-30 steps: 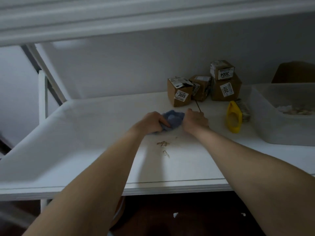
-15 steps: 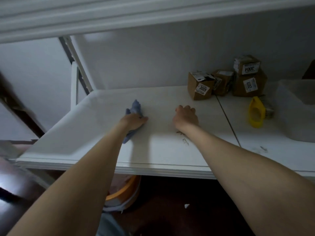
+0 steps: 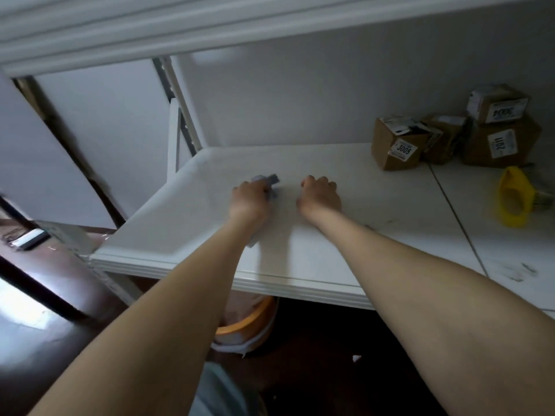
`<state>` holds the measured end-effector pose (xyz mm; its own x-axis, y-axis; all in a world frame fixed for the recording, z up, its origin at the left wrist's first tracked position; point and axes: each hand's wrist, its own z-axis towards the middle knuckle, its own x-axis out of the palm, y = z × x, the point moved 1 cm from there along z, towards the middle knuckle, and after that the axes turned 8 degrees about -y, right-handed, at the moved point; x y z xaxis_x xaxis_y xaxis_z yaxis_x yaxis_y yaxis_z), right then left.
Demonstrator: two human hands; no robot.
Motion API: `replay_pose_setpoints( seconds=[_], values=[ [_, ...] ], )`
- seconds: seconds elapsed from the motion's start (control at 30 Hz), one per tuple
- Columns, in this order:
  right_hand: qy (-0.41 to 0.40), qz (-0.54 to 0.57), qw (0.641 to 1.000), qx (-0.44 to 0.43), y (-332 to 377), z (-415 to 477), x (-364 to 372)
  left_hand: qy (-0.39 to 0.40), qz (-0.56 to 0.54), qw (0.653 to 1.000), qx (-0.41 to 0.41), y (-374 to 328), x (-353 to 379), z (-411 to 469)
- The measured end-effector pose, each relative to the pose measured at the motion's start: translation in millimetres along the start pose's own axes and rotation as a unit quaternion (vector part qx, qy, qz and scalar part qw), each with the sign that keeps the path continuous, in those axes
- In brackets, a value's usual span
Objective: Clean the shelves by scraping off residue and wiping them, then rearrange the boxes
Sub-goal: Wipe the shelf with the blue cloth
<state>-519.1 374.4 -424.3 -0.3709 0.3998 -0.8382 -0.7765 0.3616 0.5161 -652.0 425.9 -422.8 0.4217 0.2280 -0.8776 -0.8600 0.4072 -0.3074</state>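
Observation:
My left hand (image 3: 250, 199) grips a blue-grey cloth (image 3: 267, 181) and holds it down on the white shelf (image 3: 375, 217), left of centre. A corner of the cloth also shows under my wrist. My right hand (image 3: 319, 195) rests beside it on the shelf as a loose fist, fingers curled, with nothing visible in it. Several small cardboard boxes (image 3: 396, 144) with numbered labels stand against the back wall at the right, one stacked on another. A few dark residue marks (image 3: 518, 273) remain on the right shelf panel.
A yellow-handled brush (image 3: 515, 196) lies on the shelf right of my hands. An upper shelf (image 3: 210, 22) overhangs close above. Below the shelf stands an orange-rimmed bucket (image 3: 249, 322). Metal uprights (image 3: 180, 115) stand at the shelf's left end.
My left hand carried the cloth left, away from the right hand, across the shelf. The right hand let go of the cloth and rests as a fist. The view has swung left.

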Motion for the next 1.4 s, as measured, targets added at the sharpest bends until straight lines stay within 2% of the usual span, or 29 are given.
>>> replay_pose_setpoints(
  seconds=[0.07,0.2,0.3,0.37,0.43,0.53,0.63,0.8,0.9,1.03,1.13,1.23,1.3,1.4],
  values=[
    [0.003,0.008,1.0,-0.005,15,-1,12,-0.013,0.003,0.997,-0.075,45,-19,0],
    [0.02,0.027,0.999,-0.025,47,-7,39,-0.038,0.105,0.976,-0.187,120,-43,-6],
    [0.02,0.032,0.998,-0.041,62,-10,52,-0.02,0.119,0.945,-0.305,155,-40,-7],
    [0.02,0.029,0.998,-0.051,65,-9,57,0.023,0.134,0.924,-0.358,159,-34,-8],
    [0.018,0.025,0.998,-0.053,62,-5,56,0.065,0.143,0.926,-0.342,149,-25,-4],
    [-0.004,0.023,0.999,-0.036,51,4,49,0.09,0.189,0.956,-0.207,114,-15,7],
    [-0.035,0.032,0.999,-0.005,38,12,37,0.124,0.079,0.985,-0.087,42,0,3],
    [-0.061,0.059,0.995,0.057,12,22,10,0.183,0.013,0.982,0.053,-46,22,-12],
    [-0.07,0.058,0.992,0.089,-8,27,-5,0.161,0.006,0.981,0.107,-53,18,-1],
    [-0.076,0.053,0.992,0.084,-11,33,0,0.024,-0.055,0.997,0.051,-8,4,38],
    [-0.075,0.055,0.994,0.062,4,35,14,-0.005,-0.098,0.995,-0.012,49,0,71],
    [-0.067,0.057,0.995,0.035,21,41,28,-0.001,-0.013,0.994,-0.105,96,2,94],
    [-0.064,0.052,0.996,0.025,28,48,35,0.052,0.069,0.976,-0.2,121,13,104],
    [-0.069,0.045,0.996,0.019,30,54,42,0.108,0.073,0.957,-0.261,141,37,118]
  ],
)
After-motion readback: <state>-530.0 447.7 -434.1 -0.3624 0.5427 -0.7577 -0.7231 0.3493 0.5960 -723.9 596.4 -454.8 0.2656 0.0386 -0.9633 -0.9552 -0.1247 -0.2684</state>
